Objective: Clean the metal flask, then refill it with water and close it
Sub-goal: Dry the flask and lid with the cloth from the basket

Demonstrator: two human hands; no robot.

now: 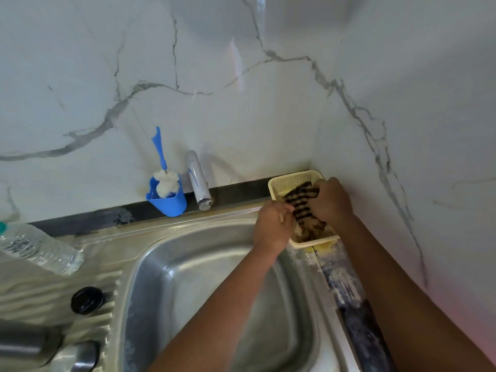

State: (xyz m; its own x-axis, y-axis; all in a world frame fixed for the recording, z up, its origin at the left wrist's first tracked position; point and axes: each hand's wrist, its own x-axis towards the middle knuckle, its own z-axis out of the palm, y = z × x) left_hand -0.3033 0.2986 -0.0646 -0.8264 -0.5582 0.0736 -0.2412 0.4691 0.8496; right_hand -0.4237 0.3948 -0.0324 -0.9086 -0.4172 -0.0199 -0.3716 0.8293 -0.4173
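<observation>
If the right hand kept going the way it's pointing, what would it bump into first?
The right hand points up and left into the cream basket and already grips the striped cloth. Past the cloth, it would probably meet the basket's far rim first, then the marble wall, though depth is hard to judge.

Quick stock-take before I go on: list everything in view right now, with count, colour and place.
sink: one, steel, centre.
tap: one, chrome, behind the sink.
brush holder: one, blue, left of the tap.
bottle brush: one, blue handle, white head, in the holder.
basket: one, cream, back right corner.
striped cloth: one, brown and black, in the basket.
plastic bottle: one, clear, far left.
cap: one, black, on the drainboard.
metal flask: one, steel, bottom left, blurred.
left hand: at the cloth.
right hand: grips the cloth.
</observation>
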